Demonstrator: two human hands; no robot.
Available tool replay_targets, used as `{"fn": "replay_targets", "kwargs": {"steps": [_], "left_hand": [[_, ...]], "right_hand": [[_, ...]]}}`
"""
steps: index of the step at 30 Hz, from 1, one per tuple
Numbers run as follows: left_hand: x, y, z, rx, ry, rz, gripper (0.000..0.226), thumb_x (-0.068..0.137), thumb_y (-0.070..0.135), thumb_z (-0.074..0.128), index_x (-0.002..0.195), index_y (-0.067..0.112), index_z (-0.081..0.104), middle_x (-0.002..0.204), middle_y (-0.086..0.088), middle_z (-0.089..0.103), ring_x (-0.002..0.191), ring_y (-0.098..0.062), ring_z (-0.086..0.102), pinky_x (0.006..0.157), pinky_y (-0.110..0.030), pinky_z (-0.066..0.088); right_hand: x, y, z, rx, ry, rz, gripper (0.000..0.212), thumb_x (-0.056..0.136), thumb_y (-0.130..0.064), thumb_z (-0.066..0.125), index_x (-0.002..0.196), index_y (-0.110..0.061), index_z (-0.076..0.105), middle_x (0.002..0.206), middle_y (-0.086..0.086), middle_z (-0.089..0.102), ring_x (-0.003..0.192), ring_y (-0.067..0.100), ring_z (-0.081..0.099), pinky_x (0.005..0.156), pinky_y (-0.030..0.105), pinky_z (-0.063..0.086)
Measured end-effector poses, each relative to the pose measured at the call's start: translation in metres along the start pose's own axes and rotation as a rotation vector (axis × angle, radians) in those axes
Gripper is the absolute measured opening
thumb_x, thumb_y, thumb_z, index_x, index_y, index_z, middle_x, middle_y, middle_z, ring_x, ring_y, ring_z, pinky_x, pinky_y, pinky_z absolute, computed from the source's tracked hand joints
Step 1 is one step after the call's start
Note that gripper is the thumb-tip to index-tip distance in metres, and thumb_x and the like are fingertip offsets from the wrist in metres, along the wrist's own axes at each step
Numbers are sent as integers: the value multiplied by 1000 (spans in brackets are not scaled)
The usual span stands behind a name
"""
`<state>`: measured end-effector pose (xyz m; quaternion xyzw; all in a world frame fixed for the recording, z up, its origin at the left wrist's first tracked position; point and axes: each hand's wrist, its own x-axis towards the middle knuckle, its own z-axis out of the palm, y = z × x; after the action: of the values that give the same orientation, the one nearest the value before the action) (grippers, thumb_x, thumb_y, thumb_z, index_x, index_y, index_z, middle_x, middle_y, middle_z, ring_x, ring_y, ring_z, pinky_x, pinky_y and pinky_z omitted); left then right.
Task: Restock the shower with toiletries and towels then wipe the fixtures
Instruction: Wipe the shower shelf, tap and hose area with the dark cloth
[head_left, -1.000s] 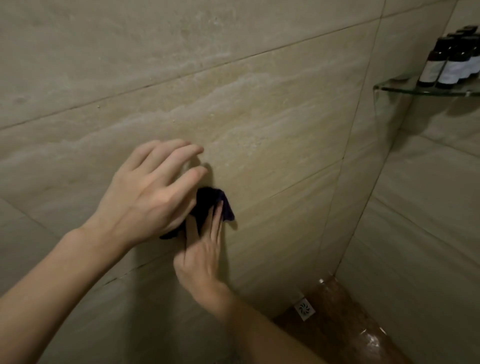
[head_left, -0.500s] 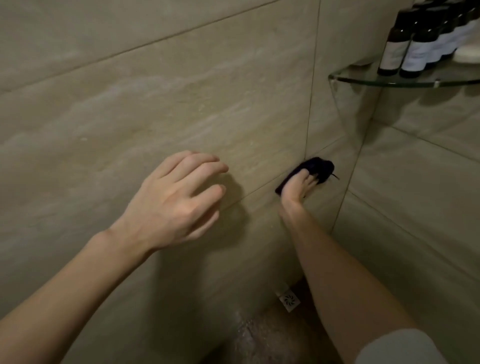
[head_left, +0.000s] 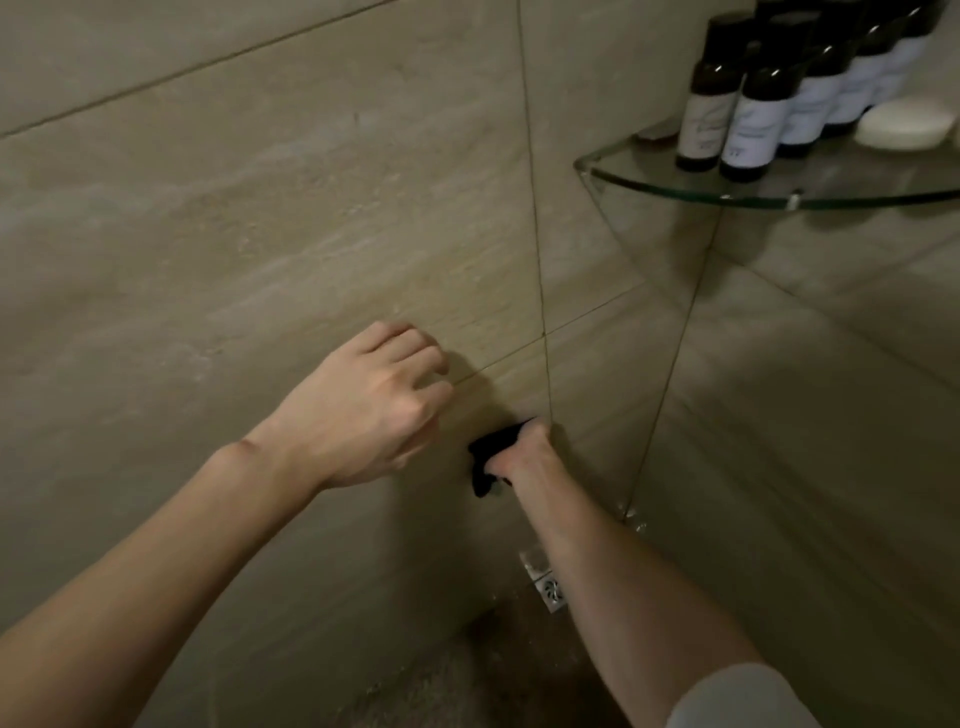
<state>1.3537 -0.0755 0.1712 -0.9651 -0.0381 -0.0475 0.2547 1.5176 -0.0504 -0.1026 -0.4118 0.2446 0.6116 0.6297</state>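
Head view: the right hand (head_left: 524, 454) is closed around a dark cloth (head_left: 491, 457), pressing it against the beige tiled wall (head_left: 260, 234) just left of a vertical grout line, at about 6 o'clock from the frame's centre. The left hand (head_left: 374, 405) sits at 9 o'clock from the cloth, fingers loosely curled, holding nothing, close to the wall. At 2 o'clock, a glass corner shelf (head_left: 675, 182) carries dark bottles (head_left: 753, 119) with pale labels and a white soap (head_left: 906, 124). A floor drain (head_left: 551, 590) shows partly behind the right forearm.
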Motion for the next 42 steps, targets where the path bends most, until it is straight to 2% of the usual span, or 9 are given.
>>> {"fn": "replay_targets", "kwargs": {"steps": [6, 11, 14, 20, 23, 27, 29, 36, 42], "left_hand": [[6, 19, -10, -111, -38, -83, 19, 93, 32, 56, 90, 16, 66, 97, -5, 63, 93, -28, 61, 84, -39, 46], [-7, 30, -13, -254, -116, -134, 25, 97, 37, 47, 92, 22, 67, 96, 3, 65, 90, -23, 62, 81, -36, 50], [0, 27, -13, -282, -63, -144, 21, 96, 35, 47, 90, 24, 64, 89, 7, 64, 84, -20, 62, 78, -33, 49], [50, 21, -2, -375, 34, -116, 24, 95, 37, 43, 97, 26, 65, 90, 8, 66, 84, -16, 63, 78, -32, 51], [79, 26, -2, -426, 206, -113, 31, 98, 36, 41, 100, 23, 69, 90, 5, 70, 81, -20, 68, 73, -34, 54], [66, 36, -22, -600, 670, -343, 25, 97, 23, 52, 97, 12, 75, 86, -2, 73, 71, -24, 68, 65, -39, 54], [57, 32, -27, -701, 748, -407, 27, 98, 24, 51, 97, 9, 74, 81, -3, 70, 69, -22, 65, 64, -42, 53], [86, -9, -11, -337, 396, -291, 33, 95, 39, 44, 98, 21, 71, 91, -1, 71, 89, -27, 63, 59, -34, 47], [95, -13, 0, -299, 336, -214, 35, 95, 36, 45, 104, 17, 74, 95, -3, 73, 90, -28, 64, 70, -39, 45]], "right_hand": [[-15, -62, -23, 69, 127, -85, 86, 89, -67, 20, 162, -22, 9, 168, 8, 10, 153, 38, 13, 123, 56, 8], [14, -107, -49, 166, 163, -308, 77, 91, -66, 37, 158, -32, 23, 163, 8, 26, 145, 42, 31, 111, 69, 25], [-16, -150, -38, 190, 78, -479, 64, 89, -62, 41, 143, -29, 50, 148, 9, 50, 127, 38, 52, 107, 68, 36], [-126, -150, -9, 189, 12, -536, 40, 103, -49, 43, 131, -23, 55, 127, 10, 57, 111, 30, 57, 105, 41, 39], [-175, -113, 29, 97, -121, -573, 47, 105, -39, 44, 149, -23, 43, 147, 9, 52, 126, 26, 53, 109, 41, 39], [-218, -64, 49, -27, -147, -723, 38, 105, -26, 48, 139, -45, 53, 143, 0, 59, 127, 24, 58, 104, 38, 46], [-228, -55, 45, -52, -122, -764, 40, 107, -26, 46, 141, -47, 51, 147, -3, 53, 129, 20, 54, 107, 35, 43], [-192, -96, 78, -93, 127, -916, 55, 105, -24, 38, 148, -58, 28, 158, 1, 39, 138, 31, 45, 117, 51, 35], [-217, -193, 68, 80, 190, -851, 39, 105, -16, 46, 143, -8, 51, 143, 14, 55, 129, 33, 55, 108, 44, 46]]}}
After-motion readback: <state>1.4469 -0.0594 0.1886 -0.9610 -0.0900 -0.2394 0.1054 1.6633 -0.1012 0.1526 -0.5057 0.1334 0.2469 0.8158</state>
